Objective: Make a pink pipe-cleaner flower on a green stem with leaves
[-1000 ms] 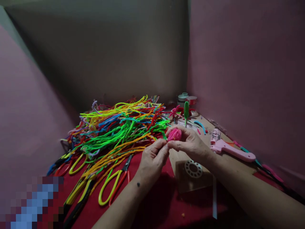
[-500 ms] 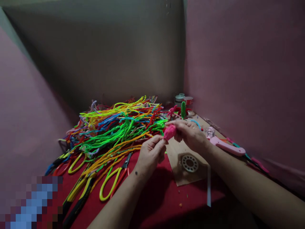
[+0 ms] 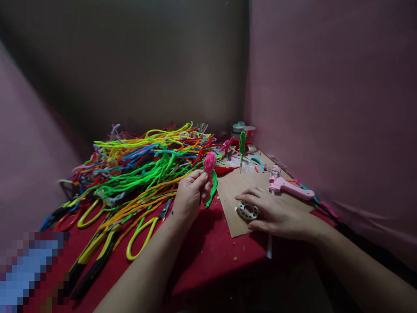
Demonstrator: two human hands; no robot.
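Observation:
My left hand (image 3: 190,193) is closed on the stem of a pink pipe-cleaner flower bud (image 3: 210,161), holding it upright with its green stem (image 3: 213,186) curling down. My right hand (image 3: 272,212) lies low on a brown cardboard sheet (image 3: 234,191), its fingers spread around a small white ring with holes (image 3: 247,211). A pink glue gun (image 3: 288,187) lies just beyond the right hand.
A big heap of coloured pipe cleaners (image 3: 143,165) covers the red table (image 3: 208,256) at left. Yellow-handled scissors (image 3: 146,230) and pliers (image 3: 87,265) lie at its front. A green leaf piece (image 3: 242,143), small flowers and tape rolls (image 3: 243,129) stand in the far corner by pink walls.
My right hand let go of the pink bud and dropped to the white ring on the cardboard. My left hand now holds the bud alone, raised a little to the left.

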